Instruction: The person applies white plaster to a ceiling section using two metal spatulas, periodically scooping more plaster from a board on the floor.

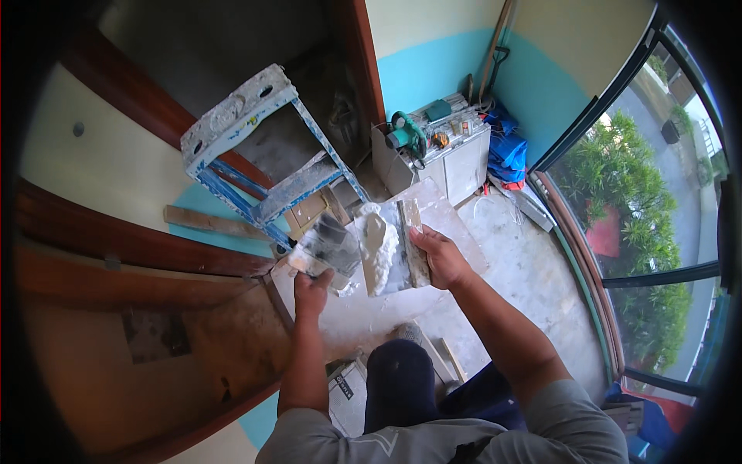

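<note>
My left hand (311, 288) grips a flat putty blade (328, 246) smeared with white filler, held just left of the other tool. My right hand (439, 257) holds a rectangular plaster board (394, 247) by its wooden edge. A heap of white putty (379, 240) sits on that board. Both tools are raised in front of me, above the floor. My raised knee in dark trousers (398, 379) shows below the hands.
A paint-spattered blue stepladder (255, 147) stands to the left against a wood-trimmed wall. A white cabinet (456, 158) with a green power tool and small items stands at the back. Blue bags (506, 151) lie beside it. Glass doors (641, 224) are on the right.
</note>
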A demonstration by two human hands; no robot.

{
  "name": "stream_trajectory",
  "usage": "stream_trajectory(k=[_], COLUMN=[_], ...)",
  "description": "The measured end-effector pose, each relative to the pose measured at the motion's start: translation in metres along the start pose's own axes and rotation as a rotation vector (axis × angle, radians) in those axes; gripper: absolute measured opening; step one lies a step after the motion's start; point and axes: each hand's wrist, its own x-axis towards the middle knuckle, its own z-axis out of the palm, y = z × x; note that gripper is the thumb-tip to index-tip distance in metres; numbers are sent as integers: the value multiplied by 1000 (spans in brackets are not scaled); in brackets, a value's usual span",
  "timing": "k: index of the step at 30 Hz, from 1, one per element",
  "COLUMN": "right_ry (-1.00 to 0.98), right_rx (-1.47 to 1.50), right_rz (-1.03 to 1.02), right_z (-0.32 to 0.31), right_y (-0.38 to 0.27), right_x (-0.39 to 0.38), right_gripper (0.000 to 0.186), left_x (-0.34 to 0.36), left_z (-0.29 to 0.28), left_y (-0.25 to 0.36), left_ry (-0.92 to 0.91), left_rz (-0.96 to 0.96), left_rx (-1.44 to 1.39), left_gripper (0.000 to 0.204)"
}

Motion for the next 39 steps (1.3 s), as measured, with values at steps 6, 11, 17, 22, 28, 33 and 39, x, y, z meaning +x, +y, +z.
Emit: stream_trajectory(k=[6, 11, 17, 22, 28, 33, 39], right_ry=[140, 168, 271, 292, 234, 301, 407], right_rx=[-117, -105, -66, -11, -135, -229, -224], right_rz=[55, -11, -171, -294, -205, -150, -246], right_z=[62, 129, 221, 292, 357, 364, 356], right_y=[-73, -131, -201, -258, -286, -289, -284], right_x=[-62, -125, -214, -302, -401, -461, -502], right_gripper=[31, 32, 33, 36, 36, 39, 40], left_x=[22, 3, -39, -78, -77, -85, -112], left_z=[21, 30, 46, 49, 57, 79, 111], left_y=[167, 307, 469, 560, 613, 700, 757], left_ry=[-216, -249, -323, -415, -532, -844, -873], left_rz=[42, 354, 710, 812, 127, 382, 1019], left_rx=[-80, 535, 703, 514, -36, 443, 649], left_gripper=[42, 26, 28, 32, 35, 31, 24])
